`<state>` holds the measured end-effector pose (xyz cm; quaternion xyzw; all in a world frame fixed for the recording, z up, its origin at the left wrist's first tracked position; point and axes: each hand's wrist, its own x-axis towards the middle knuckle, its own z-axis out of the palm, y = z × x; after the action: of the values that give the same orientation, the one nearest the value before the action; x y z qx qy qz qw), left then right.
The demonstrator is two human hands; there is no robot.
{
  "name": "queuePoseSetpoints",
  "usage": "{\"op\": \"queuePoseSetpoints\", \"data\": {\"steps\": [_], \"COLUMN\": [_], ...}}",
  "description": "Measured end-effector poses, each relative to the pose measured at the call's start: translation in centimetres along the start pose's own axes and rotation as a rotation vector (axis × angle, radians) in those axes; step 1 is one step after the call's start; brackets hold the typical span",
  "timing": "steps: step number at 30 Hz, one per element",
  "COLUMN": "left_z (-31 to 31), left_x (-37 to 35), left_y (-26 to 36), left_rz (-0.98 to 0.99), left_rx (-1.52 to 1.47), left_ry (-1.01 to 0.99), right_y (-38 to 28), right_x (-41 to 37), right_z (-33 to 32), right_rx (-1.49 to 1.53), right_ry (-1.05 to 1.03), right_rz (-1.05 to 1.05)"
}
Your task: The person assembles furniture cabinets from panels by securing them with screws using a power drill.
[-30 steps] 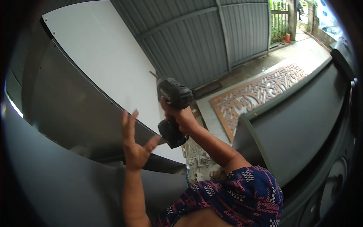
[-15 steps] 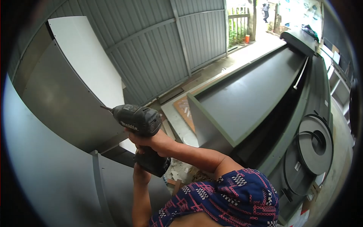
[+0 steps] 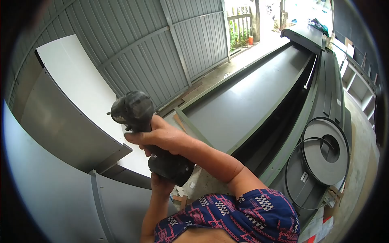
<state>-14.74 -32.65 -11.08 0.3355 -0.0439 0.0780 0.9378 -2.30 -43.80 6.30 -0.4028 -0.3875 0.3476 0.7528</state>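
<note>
A black cordless impact driver is raised in front of me, its short bit pointing left. My right hand is wrapped round its handle. At the bottom, by the battery, my left hand is closed against the base, its fingers mostly hidden behind it. Beyond the tool stands a curved panel piece with a grey side and a white face. A large curved grey panel fills the lower left, close to my left arm.
A long grey open box with green edges lies to the right. Rolls of dark edging strip rest on grey panels beside it. A corrugated metal wall runs behind. White shelving stands far right, and an orange container sits by the fence.
The view has shifted rightward. The impact driver has turned, with its nose now more foreshortened, and its body has risen slightly in view. Both hands have stayed at the tool.
</note>
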Motion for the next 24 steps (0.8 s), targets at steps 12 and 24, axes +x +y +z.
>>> {"op": "queuePoseSetpoints", "data": {"steps": [12, 24], "left_z": [4.5, 4.0], "left_x": [2.8, 2.7], "left_y": [-2.7, -5.2], "left_rz": [-0.248, -0.374], "left_rx": [-0.128, -0.25], "left_ry": [-0.161, -0.316], "right_y": [-2.1, -4.1], "right_x": [-1.4, -5.5], "right_z": [-2.6, -1.4], "right_rx": [-0.286, -0.409], "right_ry": [0.212, 0.374], "right_rz": [0.091, 0.178]}}
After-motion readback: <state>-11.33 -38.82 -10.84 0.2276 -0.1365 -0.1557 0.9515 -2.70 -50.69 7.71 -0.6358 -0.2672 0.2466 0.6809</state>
